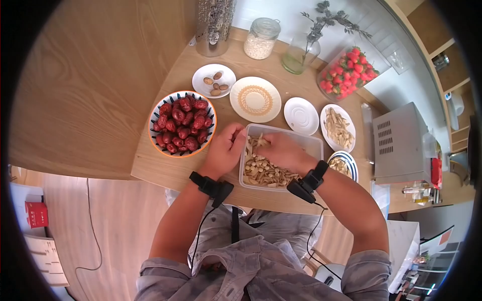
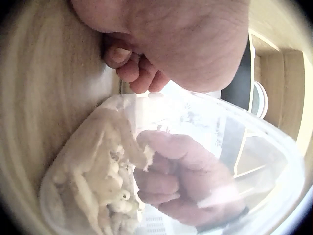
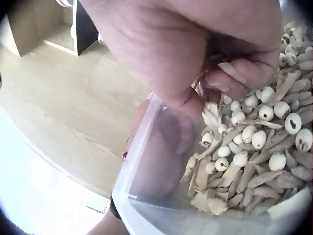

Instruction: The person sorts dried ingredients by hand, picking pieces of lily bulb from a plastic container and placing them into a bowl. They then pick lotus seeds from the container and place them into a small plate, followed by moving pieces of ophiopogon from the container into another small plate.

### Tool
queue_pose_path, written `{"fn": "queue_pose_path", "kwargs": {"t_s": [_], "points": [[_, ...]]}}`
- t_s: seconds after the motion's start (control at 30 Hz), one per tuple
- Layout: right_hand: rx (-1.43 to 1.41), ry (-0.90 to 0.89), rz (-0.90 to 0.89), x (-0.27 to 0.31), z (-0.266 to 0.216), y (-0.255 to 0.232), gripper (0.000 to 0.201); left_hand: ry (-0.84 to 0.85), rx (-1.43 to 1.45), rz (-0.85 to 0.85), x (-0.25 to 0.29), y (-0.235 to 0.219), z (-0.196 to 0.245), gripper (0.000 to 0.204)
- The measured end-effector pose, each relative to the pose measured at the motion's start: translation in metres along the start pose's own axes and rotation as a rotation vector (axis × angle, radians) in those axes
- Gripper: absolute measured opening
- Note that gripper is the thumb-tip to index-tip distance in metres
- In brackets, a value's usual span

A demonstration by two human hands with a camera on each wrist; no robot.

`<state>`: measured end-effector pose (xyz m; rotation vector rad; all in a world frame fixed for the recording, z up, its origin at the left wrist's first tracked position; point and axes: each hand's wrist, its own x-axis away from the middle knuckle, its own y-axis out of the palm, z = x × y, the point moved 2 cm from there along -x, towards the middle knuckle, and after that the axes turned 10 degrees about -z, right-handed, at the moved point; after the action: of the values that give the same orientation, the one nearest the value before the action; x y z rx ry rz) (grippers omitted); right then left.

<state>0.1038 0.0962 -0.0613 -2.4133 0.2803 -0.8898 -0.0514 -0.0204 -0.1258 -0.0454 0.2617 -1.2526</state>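
Observation:
A clear plastic box [image 1: 317, 145] on the table holds lotus seeds [image 3: 266, 111], pale dried slices and many small tan spindle-shaped dried pieces [image 3: 266, 178]. My right hand [image 1: 286, 153] reaches inside it, fingers bent down at the contents. Its fingertips pinch a pale dried slice [image 2: 136, 147], seen through the box wall in the left wrist view. Just outside the box's left wall is my left hand [image 1: 224, 153], fingers loosely curled, thumb side close to the rim. Nothing shows in its grasp. Through the wall in the right wrist view, the left hand [image 3: 159, 154] appears blurred.
Left of the box stands a bowl of red dates [image 1: 181, 123]. Behind are a plate with several brown nuts [image 1: 216, 90], a patterned plate [image 1: 256, 99] and a white saucer [image 1: 301, 115]. A plate of pale slices [image 1: 338, 128] and a striped bowl [image 1: 343, 165] stand right.

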Motion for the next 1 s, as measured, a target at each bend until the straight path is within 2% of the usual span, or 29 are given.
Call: {"fn": "queue_pose_path", "kwargs": {"t_s": [0.03, 0.1, 0.23, 0.3, 0.37, 0.4, 0.43, 0.47, 0.53, 0.63, 0.73, 0.87, 0.97, 1.0], "points": [[-0.257, -0.003, -0.021, 0.0, 0.002, 0.001, 0.022, -0.029, -0.002, -0.031, 0.0, -0.001, -0.001, 0.019], [-0.769, -0.008, -0.062, 0.001, 0.008, 0.003, 0.019, 0.018, 0.007, 0.023, 0.0, 0.001, 0.001, 0.023], [-1.371, -0.164, -0.294, 0.032, 0.007, -0.013, 0.015, 0.057, 0.021, 0.056, -0.001, 0.003, 0.002, 0.025], [-1.319, -0.216, -0.298, 0.065, 0.01, -0.029, 0.019, 0.028, 0.051, 0.04, -0.001, 0.004, -0.007, 0.025], [-1.239, -0.206, -0.167, 0.101, 0.019, -0.046, 0.017, 0.017, 0.058, 0.039, 0.0, 0.004, -0.01, 0.024], [-1.17, -0.066, 0.042, 0.124, 0.017, -0.052, 0.016, 0.022, 0.049, 0.046, 0.0, 0.004, -0.009, 0.024], [-1.151, -0.117, -0.037, 0.141, 0.044, -0.061, 0.015, 0.028, 0.04, 0.053, 0.0, 0.004, -0.008, 0.024], [-1.013, 0.031, 0.232, 0.156, 0.056, -0.063, 0.015, 0.034, 0.044, 0.058, 0.0, 0.005, -0.009, 0.024], [-0.837, 0.239, 0.349, 0.185, 0.08, -0.073, 0.015, 0.047, 0.051, 0.067, 0.0, 0.006, -0.01, 0.024], [-0.366, 0.418, 0.425, 0.21, 0.139, -0.078, 0.017, 0.052, 0.035, 0.072, 0.0, 0.005, -0.004, 0.022], [-0.021, 0.475, 0.435, 0.22, 0.16, -0.072, 0.021, 0.049, 0.059, 0.067, -0.001, 0.006, -0.008, 0.021], [0.127, 0.424, 0.466, 0.222, 0.165, -0.07, 0.025, 0.065, 0.055, 0.075, -0.001, 0.006, -0.009, 0.021], [0.141, 0.418, 0.468, 0.218, 0.151, -0.072, 0.027, 0.059, 0.056, 0.063, -0.002, 0.005, -0.011, 0.022], [0.135, 0.361, 0.473, 0.218, 0.154, -0.072, 0.027, 0.054, 0.055, 0.056, -0.002, 0.005, -0.012, 0.022]]}}
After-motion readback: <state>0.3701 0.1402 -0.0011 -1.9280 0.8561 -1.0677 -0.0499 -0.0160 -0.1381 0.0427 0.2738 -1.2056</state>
